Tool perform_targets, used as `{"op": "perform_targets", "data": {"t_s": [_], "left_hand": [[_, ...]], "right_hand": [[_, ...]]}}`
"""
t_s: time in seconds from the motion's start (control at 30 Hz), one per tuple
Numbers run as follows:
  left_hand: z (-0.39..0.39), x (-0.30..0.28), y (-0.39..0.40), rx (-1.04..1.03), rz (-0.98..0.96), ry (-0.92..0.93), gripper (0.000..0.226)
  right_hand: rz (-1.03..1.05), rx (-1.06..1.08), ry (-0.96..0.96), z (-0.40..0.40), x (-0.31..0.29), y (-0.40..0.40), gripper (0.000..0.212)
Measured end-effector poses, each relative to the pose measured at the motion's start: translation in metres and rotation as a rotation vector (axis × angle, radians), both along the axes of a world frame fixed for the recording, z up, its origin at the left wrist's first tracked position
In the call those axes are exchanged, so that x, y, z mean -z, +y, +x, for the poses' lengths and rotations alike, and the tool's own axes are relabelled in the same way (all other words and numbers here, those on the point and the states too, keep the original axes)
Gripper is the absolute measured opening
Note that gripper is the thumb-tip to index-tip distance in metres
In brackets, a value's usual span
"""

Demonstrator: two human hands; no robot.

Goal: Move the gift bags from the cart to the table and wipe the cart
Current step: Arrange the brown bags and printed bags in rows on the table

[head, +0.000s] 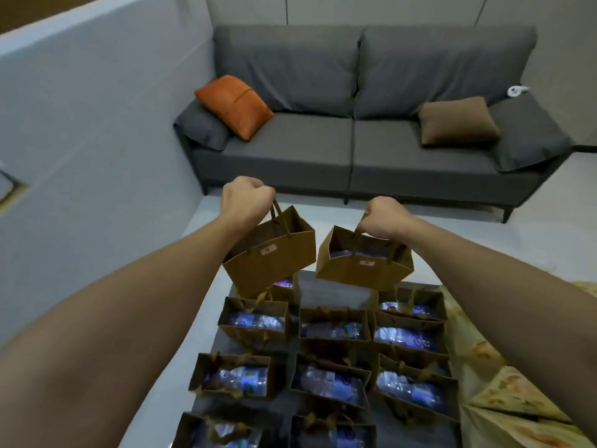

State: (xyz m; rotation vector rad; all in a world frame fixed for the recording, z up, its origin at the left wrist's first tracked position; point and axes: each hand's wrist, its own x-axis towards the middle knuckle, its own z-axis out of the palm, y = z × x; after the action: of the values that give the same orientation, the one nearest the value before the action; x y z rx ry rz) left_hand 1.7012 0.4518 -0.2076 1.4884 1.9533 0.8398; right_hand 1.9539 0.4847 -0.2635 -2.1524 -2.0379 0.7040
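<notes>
Head view shows the left hand (247, 197) with its grip curled round the handles of one gift bag (269, 257), and the right hand (384, 216) doing likewise with a second gift bag (365, 261). Both bags hang straight below the fists, clear above the dark cart top (336, 294), where rows of gift bags (332, 381) stand upright with bottles inside. No worktop is visible; a grey sofa (355, 124) lies ahead, so I judge the bags must be carried elsewhere, each hand equally loaded

One head-worn camera looks forward and down, close over both forearms, toward a sofa (361, 124) beyond
</notes>
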Motion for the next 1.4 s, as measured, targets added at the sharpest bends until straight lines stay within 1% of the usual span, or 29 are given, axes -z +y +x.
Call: {"op": "perform_targets", "data": {"t_s": [0.17,0.33,0.57,0.7,0.8,1.0,1.13,1.2,1.27,1.4], "left_hand": [[-0.026,0.025,0.002,-0.066,-0.078,0.014,0.020],[-0.046,0.051,0.007,-0.119,-0.121,0.041,0.022],[-0.064,0.081,0.010,-0.183,-0.158,0.014,0.022],[-0.067,0.093,0.009,-0.185,-0.177,0.007,0.021],[-0.069,0.100,0.009,-0.191,-0.197,0.011,0.021],[-0.065,0.109,0.008,-0.149,-0.227,0.040,0.021],[-0.064,0.110,0.005,-0.143,-0.230,0.051,0.022],[-0.062,0.110,0.002,-0.138,-0.223,0.052,0.022],[-0.060,0.108,-0.002,-0.126,-0.204,0.053,0.022],[-0.052,0.100,-0.008,-0.077,-0.165,0.071,0.023]], "right_hand": [[-0.068,-0.114,-0.067,-0.035,0.038,0.033,0.012],[-0.157,-0.171,-0.135,-0.058,0.087,0.045,0.018],[-0.307,-0.292,-0.200,-0.067,0.146,0.037,0.023],[-0.398,-0.320,-0.232,-0.065,0.176,0.025,0.021],[-0.396,-0.310,-0.231,-0.060,0.195,0.017,0.012],[-0.380,-0.237,-0.168,-0.068,0.200,0.017,0.012],[-0.358,-0.179,-0.049,-0.076,0.190,0.017,0.019],[-0.310,-0.175,-0.012,-0.078,0.184,0.012,0.024],[-0.259,-0.192,0.020,-0.081,0.177,0.003,0.032],[-0.246,-0.202,0.157,-0.099,0.149,-0.017,0.062]]}}
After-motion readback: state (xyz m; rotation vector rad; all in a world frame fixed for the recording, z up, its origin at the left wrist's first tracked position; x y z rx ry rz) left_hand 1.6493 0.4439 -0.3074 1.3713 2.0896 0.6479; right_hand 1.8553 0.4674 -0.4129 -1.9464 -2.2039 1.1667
